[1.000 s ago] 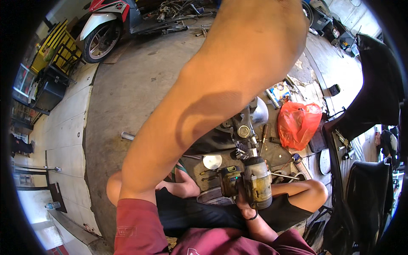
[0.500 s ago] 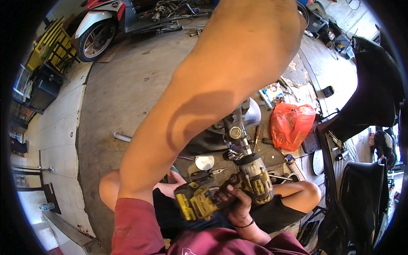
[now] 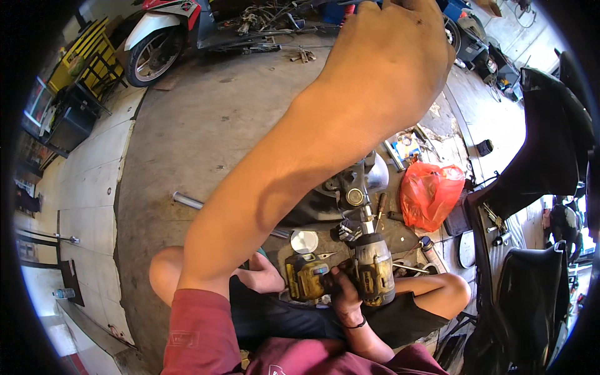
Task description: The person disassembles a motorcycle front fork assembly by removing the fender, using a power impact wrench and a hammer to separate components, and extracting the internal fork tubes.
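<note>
My left forearm reaches across the middle, very close to the camera. The back of my left hand [image 3: 390, 69] shows, but its fingers are bent out of sight at the top edge. Low in the middle, my right hand [image 3: 345, 294] is wrapped round the grip of a yellow and black cordless impact wrench [image 3: 375, 269]. The wrench points away from me, its nose in line with a shiny socket extension [image 3: 367, 222]. Beyond that lies a dark motorcycle part with a round metal cap [image 3: 354, 197] and a silver dome [image 3: 377, 174], partly behind my forearm.
A red plastic bag [image 3: 431, 195] stands at the right, with a screwdriver [image 3: 381, 205] near it. A white round lid [image 3: 304, 242] and pliers [image 3: 325, 255] lie by my legs. Black body panels [image 3: 531, 281] fill the right side. A motorbike wheel [image 3: 156, 59] is at the far left.
My right hand has turned and raised the impact wrench, which now points more straight ahead. My left arm has shifted slightly, and more of the left hand shows at the top.
</note>
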A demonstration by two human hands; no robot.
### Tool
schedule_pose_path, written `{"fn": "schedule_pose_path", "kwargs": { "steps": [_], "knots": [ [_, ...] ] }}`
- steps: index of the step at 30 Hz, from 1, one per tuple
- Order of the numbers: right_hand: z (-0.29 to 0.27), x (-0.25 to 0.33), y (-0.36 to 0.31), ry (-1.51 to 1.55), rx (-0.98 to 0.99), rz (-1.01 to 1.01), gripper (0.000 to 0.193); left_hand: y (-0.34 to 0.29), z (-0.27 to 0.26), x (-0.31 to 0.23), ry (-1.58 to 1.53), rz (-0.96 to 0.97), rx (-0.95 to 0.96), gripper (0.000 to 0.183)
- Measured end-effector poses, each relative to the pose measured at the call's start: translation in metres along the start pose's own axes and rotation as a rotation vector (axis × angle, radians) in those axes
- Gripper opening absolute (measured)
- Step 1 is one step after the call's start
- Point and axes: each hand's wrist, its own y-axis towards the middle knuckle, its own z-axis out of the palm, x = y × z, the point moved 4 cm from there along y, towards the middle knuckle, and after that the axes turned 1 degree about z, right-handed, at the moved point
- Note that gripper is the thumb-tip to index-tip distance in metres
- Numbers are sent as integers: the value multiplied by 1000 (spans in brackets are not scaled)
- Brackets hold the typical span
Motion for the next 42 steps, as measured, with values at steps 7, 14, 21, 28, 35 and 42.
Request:
{"fn": "schedule_pose_path", "kwargs": {
  "steps": [7, 14, 21, 28, 35, 42],
  "knots": [
    [-56, -25, 14, -616, 18, -201, 13, 1, 13, 9, 185, 133, -92, 58],
    [-57, -1, 6, -954, 44, -436, 17, -12, 0, -15, 76, 79, -111, 52],
    [-14, 48, -3, -1302, -81, -984, 40, 1, 15, 5, 51, 20, -114, 47],
    [-87, 2, -4, -1558, -16, -974, 63, -15, 16, -21, 96, -38, -343, 35],
    [-120, 88, 16, -1378, 160, -471, 52, -14, 10, 11, 130, 66, -264, 30],
    [-205, 121, 150, -1505, -89, -275, 72, -9, 21, 3, 41, 88, -237, 29]
  ]
}}
